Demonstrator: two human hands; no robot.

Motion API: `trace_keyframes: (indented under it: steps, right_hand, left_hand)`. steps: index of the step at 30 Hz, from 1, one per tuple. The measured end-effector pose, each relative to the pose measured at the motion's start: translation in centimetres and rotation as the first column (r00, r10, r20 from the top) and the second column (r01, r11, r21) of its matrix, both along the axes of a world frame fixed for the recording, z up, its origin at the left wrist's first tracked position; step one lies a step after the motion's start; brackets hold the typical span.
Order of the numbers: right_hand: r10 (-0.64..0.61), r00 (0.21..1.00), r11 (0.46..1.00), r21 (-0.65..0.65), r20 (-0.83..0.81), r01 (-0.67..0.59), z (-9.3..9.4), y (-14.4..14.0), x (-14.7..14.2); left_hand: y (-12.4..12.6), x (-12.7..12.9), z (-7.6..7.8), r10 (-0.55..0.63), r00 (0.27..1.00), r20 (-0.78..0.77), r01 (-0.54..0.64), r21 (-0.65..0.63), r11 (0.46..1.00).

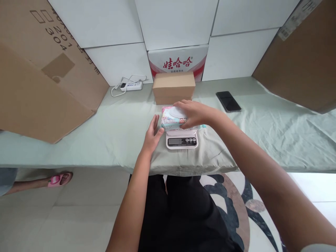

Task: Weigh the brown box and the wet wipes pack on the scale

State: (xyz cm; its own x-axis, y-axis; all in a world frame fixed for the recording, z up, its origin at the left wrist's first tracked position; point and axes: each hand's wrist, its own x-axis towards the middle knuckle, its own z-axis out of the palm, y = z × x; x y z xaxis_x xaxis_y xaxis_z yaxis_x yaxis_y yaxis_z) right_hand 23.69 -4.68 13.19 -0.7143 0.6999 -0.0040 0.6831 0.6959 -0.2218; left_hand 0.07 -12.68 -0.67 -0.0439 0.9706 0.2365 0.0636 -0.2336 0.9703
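Observation:
A pack of wet wipes (171,118), pink, white and pale blue with a white lid, is over the plate of a small white kitchen scale (182,144). My right hand (193,113) grips the pack from above, thumb on the near side and fingers across the far side, hiding its right part. My left hand (153,135) is at the left end of the pack, fingers stretched out and thumb close to its corner. Whether that thumb touches the pack, I cannot tell. The scale's display and buttons face me; the pack covers most of its plate.
Behind the pack stands a brown cardboard box (173,87). A black phone (228,101) lies to the right, a white power strip (131,85) with a cable back left. Large cartons (49,80) flank the green cloth (112,140). Another person's foot (59,179) shows lower left.

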Motion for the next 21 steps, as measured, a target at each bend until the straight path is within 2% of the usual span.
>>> trace_keyframes:
  steps: [3, 6, 9, 12, 13, 15, 18, 20, 21]
  right_hand:
    - [0.012, 1.000, 1.000, 0.027, 0.006, -0.012, 0.4, -0.4, 0.3]
    - [-0.030, 0.999, 0.999, -0.024, -0.041, 0.029, 1.1, -0.5, 1.9]
    - [-0.139, 0.983, 0.988, -0.089, -0.122, 0.129, 1.5, -0.1, 4.9]
    - [-0.325, 0.929, 0.945, -0.097, -0.176, 0.312, 1.6, 1.0, 8.1]
    - [-0.408, 0.893, 0.913, -0.096, -0.187, 0.397, 1.5, 1.5, 8.9]
    - [-0.581, 0.788, 0.813, -0.104, -0.206, 0.572, 1.4, 2.6, 10.2]
    - [-0.791, 0.567, 0.604, -0.146, -0.230, 0.783, 0.8, 5.0, 11.0]
    - [-0.875, 0.423, 0.471, -0.207, -0.237, 0.858, 0.2, 6.7, 10.9]
    - [-0.899, 0.367, 0.421, -0.237, -0.240, 0.876, -0.2, 7.6, 10.6]
  left_hand:
    - [0.0, 0.0, 0.2, 0.002, 1.000, -0.001, -0.002, -0.012, 1.000]
    - [-0.2, 0.0, 0.5, 0.007, 1.000, -0.011, -0.008, -0.029, 1.000]
    - [-0.5, 0.0, 1.0, 0.000, 1.000, -0.019, -0.001, -0.052, 0.999]
    - [-0.7, 0.0, 1.4, -0.016, 0.999, -0.036, 0.013, -0.079, 0.997]
    - [-0.8, 0.1, 1.5, -0.019, 0.999, -0.041, 0.015, -0.087, 0.996]
    - [-0.9, 0.1, 1.7, -0.020, 0.999, -0.045, 0.016, -0.099, 0.995]
    - [-0.9, 0.2, 2.0, -0.019, 0.999, -0.049, 0.013, -0.111, 0.994]
    - [-0.9, 0.2, 2.0, -0.016, 0.998, -0.057, 0.010, -0.113, 0.993]
    - [-0.9, 0.3, 2.1, -0.015, 0.998, -0.060, 0.008, -0.114, 0.993]
